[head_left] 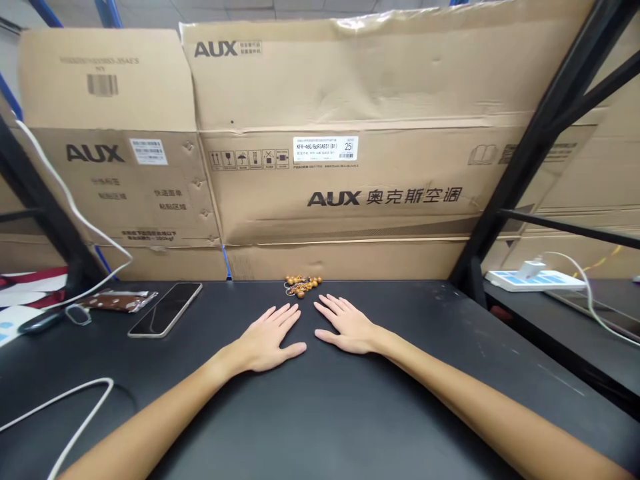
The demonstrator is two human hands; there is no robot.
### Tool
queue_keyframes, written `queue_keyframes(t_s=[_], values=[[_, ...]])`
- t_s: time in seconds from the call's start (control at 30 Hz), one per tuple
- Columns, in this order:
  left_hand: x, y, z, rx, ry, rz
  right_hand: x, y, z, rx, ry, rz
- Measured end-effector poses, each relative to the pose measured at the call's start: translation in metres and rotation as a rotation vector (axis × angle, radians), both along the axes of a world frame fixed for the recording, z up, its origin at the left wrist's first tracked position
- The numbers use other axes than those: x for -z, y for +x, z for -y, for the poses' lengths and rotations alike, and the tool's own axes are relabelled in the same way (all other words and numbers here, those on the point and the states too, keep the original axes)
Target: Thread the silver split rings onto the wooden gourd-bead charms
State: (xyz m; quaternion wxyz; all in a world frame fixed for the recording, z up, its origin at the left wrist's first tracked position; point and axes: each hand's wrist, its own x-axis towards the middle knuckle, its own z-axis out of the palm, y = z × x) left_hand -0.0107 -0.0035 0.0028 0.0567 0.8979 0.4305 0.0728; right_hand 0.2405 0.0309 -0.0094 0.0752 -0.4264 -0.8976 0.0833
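Note:
My left hand (269, 340) lies flat, palm down, on the black table (350, 413), fingers stretched forward and slightly apart. Beside it my right hand (346, 325) rests the same way, palm down and fingers extended. Neither hand holds anything. Just beyond the fingertips, against the cardboard boxes, sits a small cluster of brown wooden beads (302, 285) with a metal ring.
A smartphone (166, 308) lies face up at the left, next to a brown wrapper (119, 301) and a dark object with a ring (45, 319). A white cable (75, 407) loops at the near left. Large cardboard boxes (350, 160) wall the back. A black shelf post (520, 167) and power strip (535, 279) stand right.

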Motion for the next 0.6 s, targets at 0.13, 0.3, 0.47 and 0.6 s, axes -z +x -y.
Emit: queue_keyframes(t_s=[0.13, 0.3, 0.47, 0.6], values=[[0.004, 0.001, -0.013, -0.080, 0.006, 0.023, -0.001, 0.000, -0.001, -0.003, -0.008, -0.012], [0.006, 0.003, -0.032, -0.220, -0.008, 0.028, -0.001, -0.001, -0.009, 0.019, -0.017, -0.021], [0.007, 0.004, -0.046, -0.258, 0.001, 0.032, 0.000, -0.002, -0.014, 0.031, -0.017, -0.023], [0.008, 0.004, -0.050, -0.259, 0.018, 0.050, 0.000, -0.003, -0.015, 0.033, -0.006, -0.020]])
